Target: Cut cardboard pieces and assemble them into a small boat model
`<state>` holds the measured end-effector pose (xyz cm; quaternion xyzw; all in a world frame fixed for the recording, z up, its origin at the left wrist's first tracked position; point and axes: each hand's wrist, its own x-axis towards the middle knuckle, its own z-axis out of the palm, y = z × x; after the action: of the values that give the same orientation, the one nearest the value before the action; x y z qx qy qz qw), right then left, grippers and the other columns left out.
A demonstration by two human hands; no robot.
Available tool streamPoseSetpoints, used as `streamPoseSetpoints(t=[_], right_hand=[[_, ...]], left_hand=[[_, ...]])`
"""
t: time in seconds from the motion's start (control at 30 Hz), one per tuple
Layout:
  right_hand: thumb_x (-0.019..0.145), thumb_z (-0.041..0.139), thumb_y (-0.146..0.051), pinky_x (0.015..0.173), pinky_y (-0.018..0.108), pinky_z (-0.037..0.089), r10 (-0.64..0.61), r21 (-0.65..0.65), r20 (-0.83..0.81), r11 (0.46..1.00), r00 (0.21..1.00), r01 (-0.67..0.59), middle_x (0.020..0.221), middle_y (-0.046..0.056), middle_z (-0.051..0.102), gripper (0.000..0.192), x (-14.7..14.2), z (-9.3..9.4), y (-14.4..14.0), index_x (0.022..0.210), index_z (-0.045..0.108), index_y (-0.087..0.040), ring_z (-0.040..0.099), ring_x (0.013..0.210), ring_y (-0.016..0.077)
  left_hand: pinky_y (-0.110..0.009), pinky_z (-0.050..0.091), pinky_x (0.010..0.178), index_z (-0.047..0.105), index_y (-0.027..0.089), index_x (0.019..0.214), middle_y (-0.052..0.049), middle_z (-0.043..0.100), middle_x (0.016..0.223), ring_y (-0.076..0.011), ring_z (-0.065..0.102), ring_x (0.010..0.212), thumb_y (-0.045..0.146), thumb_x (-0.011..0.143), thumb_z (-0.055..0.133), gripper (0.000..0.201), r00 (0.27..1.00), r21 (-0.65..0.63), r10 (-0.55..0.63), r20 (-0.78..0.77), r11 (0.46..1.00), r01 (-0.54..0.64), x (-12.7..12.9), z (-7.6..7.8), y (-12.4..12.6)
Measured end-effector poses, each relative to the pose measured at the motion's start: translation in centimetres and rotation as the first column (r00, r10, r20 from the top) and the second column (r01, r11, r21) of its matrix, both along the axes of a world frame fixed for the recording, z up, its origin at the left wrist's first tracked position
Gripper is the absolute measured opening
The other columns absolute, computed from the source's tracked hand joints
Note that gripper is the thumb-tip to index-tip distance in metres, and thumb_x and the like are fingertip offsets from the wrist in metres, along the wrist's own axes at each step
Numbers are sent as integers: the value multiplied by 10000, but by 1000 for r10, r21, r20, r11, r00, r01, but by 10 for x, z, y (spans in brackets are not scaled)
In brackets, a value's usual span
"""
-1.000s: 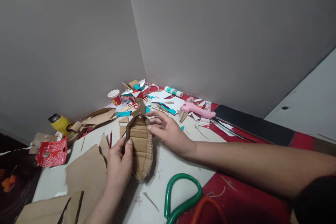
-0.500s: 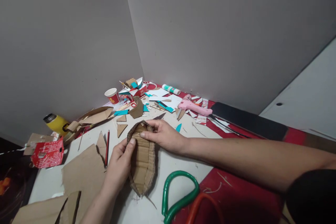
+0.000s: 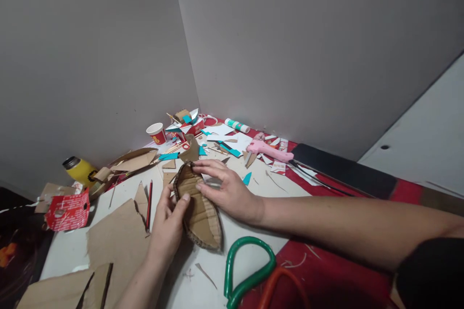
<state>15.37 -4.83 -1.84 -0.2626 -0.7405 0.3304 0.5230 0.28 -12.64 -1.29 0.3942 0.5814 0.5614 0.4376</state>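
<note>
Brown leaf-shaped cardboard shell (image 3: 203, 219), central over flat white board (image 3: 195, 294), now swings near tip rightward, left hand (image 3: 168, 222) pinching left rim, right hand (image 3: 234, 193) loosely clasping far end, fingers half-bent—adjustment apparently unfinished.

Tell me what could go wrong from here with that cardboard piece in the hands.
The cardboard shell could crease or split at its rim if the left hand and right hand squeeze too hard.

The green handle lies close to the shell's lower end, so a lowered hand might knock it.

The pink glue gun lies among paper scraps; if hot, which the picture cannot show, it might scorch them.
</note>
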Motion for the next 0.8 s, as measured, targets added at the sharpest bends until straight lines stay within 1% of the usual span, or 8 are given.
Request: streamPoseSetpoints(t=[0.1, 0.2, 0.3, 0.4, 0.47, 0.6, 0.7, 0.8], right_hand=[[781, 651, -203, 1078, 444, 377, 18, -46, -15, 999, 1000, -19, 1269, 112, 614, 340, -3, -1, 0, 1118, 698, -210, 528, 1220, 249], [770, 651, -196, 1092, 436, 356, 41, -109, -23, 993, 999, -43, 1286, 116, 599, 336, -3, 1, -1, 1105, 682, -191, 516, 1238, 245], [770, 633, -180, 1059, 414, 381, 69, -194, -78, 977, 995, -84, 1257, 98, 607, 208, -4, 4, -1, 975, 668, -196, 534, 1209, 222], [773, 634, -195, 1004, 406, 416, 91, -271, -118, 955, 989, -121, 1240, 88, 610, 69, -4, 6, -2, 840, 649, -198, 538, 1201, 225], [769, 640, -189, 1000, 398, 412, 113, -270, -118, 952, 987, -142, 1237, 89, 611, 38, -4, 6, -2, 806, 649, -193, 543, 1198, 225], [771, 662, -163, 1023, 378, 392, 164, -208, -100, 961, 981, -182, 1224, 95, 610, 38, -3, 9, -4, 793, 649, -191, 565, 1172, 205], [782, 669, -146, 1034, 390, 382, 210, -145, -67, 965, 975, -218, 1227, 94, 604, 60, -1, 11, -5, 786, 631, -192, 559, 1179, 203], [795, 653, -121, 1040, 397, 372, 232, -76, -50, 969, 971, -235, 1224, 103, 602, 83, 0, 13, -5, 770, 606, -185, 546, 1191, 207]], left_hand=[[-307, 515, 875, 489, 226, 1324, -75, 691, 1178, -220, 646, 1061, 338, 748, 709, 627, 999, -6, -14, 35, 1000, 14, 3, -2, -2], [-339, 494, 935, 420, 243, 1397, -87, 617, 1322, -241, 594, 1170, 278, 754, 674, 692, 996, 7, -74, 44, 997, 73, 4, 0, -4], [-318, 413, 1041, 411, 285, 1418, -42, 481, 1476, -230, 447, 1338, 246, 775, 651, 688, 992, 58, -123, -5, 991, 123, 5, 2, -6], [-325, 342, 1103, 400, 311, 1440, -12, 387, 1543, -239, 335, 1414, 257, 802, 639, 683, 988, 69, -147, -45, 986, 150, 6, 1, -7], [-353, 314, 1124, 388, 304, 1452, -24, 409, 1530, -252, 330, 1417, 267, 823, 627, 674, 985, 51, -170, -30, 984, 171, 5, 0, -7], [-373, 290, 1137, 403, 321, 1442, -21, 472, 1487, -251, 371, 1396, 269, 846, 624, 637, 979, 36, -203, 37, 979, 201, 4, -2, -8], [-358, 318, 1119, 483, 307, 1391, -21, 490, 1476, -260, 404, 1375, 267, 830, 649, 587, 971, 64, -209, 114, 977, 203, 6, 1, -9], [-349, 350, 1098, 573, 253, 1314, -53, 575, 1397, -269, 479, 1318, 291, 822, 673, 504, 939, 45, -221, 265, 975, 217, 9, 7, -10]])
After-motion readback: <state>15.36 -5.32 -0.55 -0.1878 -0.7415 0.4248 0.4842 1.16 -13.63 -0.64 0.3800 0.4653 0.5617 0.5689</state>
